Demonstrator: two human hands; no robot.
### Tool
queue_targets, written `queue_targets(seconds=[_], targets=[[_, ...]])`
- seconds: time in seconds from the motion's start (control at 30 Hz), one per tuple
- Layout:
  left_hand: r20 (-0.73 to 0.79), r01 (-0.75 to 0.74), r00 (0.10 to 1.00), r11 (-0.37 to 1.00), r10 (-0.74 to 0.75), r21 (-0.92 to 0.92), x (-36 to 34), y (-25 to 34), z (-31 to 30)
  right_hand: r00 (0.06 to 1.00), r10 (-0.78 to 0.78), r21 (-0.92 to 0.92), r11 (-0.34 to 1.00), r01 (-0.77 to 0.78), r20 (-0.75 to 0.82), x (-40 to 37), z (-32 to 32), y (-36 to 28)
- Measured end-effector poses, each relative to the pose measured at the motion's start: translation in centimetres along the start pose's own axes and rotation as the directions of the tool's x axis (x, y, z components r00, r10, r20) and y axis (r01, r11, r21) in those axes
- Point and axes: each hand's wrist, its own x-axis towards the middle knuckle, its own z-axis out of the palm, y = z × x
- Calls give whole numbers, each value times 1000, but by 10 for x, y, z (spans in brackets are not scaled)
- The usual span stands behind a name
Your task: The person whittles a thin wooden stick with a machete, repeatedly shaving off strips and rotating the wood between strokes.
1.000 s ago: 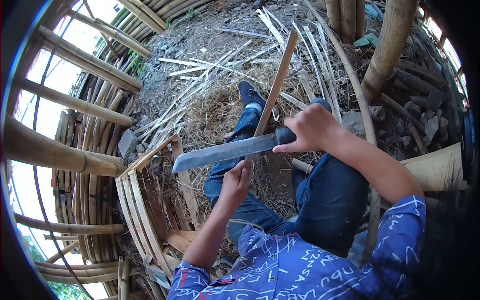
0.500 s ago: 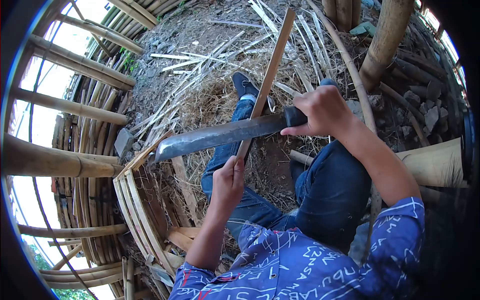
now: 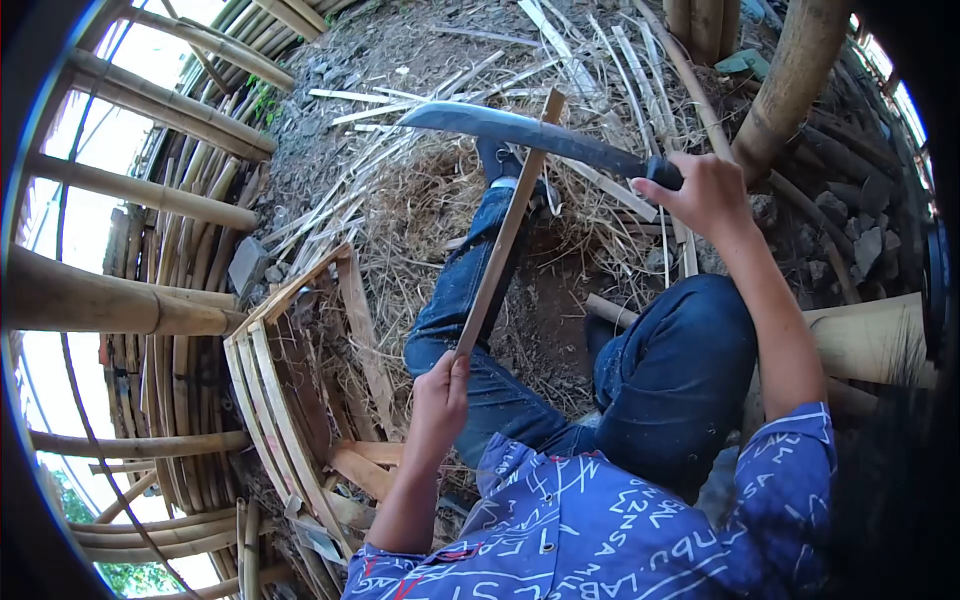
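My right hand is wrapped round the dark handle of a machete. Its long, broad blade points left and crosses a flat bamboo strip near the strip's far end. The near end of that strip is gripped in my left hand, by my left thigh. From there the strip slants away from me and to the right, passing over my outstretched leg. Below the blade, the shoe on that leg rests among fibrous shavings.
Curled shavings and pale split strips litter the ground ahead. A slatted wooden crate stands at my left. Thick bamboo poles rise at the right, near broken stones. Stacked bamboo lies beyond the left-hand rails.
The machete has moved away from me along the strip, toward its far end, with my right hand shifting forward and right. My left hand has drawn the strip back toward me.
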Motion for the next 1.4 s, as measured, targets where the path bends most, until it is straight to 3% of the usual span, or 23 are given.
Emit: queue_targets(seconds=[0.2,0.27,0.33,0.4,0.43,0.57,0.6,0.67,0.7,0.77,0.93,1.07,1.13,1.17,1.2,1.27,1.33,1.4], targets=[[14,-28,1000,1000,28,6,0,-5,-7,996,-84,7,996,85,-41,0,-5,-2],[2,-32,999,999,32,10,-1,2,-3,994,-111,70,991,110,13,-4,-13,-16],[-11,-44,999,999,44,4,1,14,5,982,-186,157,971,180,18,-4,-5,-20],[-20,-150,988,987,151,53,3,26,12,916,-398,164,908,385,56,-3,-7,-36],[-21,-155,987,985,157,70,2,29,13,901,-434,76,899,431,24,-3,-12,-45],[-41,-88,995,995,90,40,-10,17,7,930,-366,119,923,367,-33,10,-3,-33],[-65,-88,994,996,89,24,-16,4,4,963,-262,199,943,269,-61,13,-1,-24],[-93,-84,992,996,84,1,-22,-6,-2,994,-6,261,965,-23,111,14,-1,-8],[-57,-78,995,996,80,38,-26,-6,-6,993,-13,260,966,-18,118,11,1,-4],[-25,-65,997,995,67,82,-29,-10,-3,996,-94,-5,996,94,4,6,4,0],[-14,-47,999,997,48,62,-28,-16,-1,994,-108,-53,993,109,24,4,-2,-4],[-14,-54,998,997,55,54,-27,-12,4,981,-195,48,980,195,-3,2,-6,-18],[-12,-66,998,997,66,26,-24,3,6,928,-372,122,922,369,1,1,-8,-30],[8,-88,996,996,88,11,-22,10,8,888,-458,21,889,457,40,1,-11,-37],[-9,-96,995,995,96,-2,-22,11,9,836,-547,69,833,549,-46,1,-12,-47],[-27,-188,982,981,189,53,-21,13,13,790,-612,25,791,612,32,0,-14,-56],[-50,-204,977,977,207,56,-26,5,14,780,-625,-20,780,626,27,4,-12,-52],[-63,-211,975,976,215,62,-38,-7,8,904,-427,71,901,428,-34,8,-8,-35]])
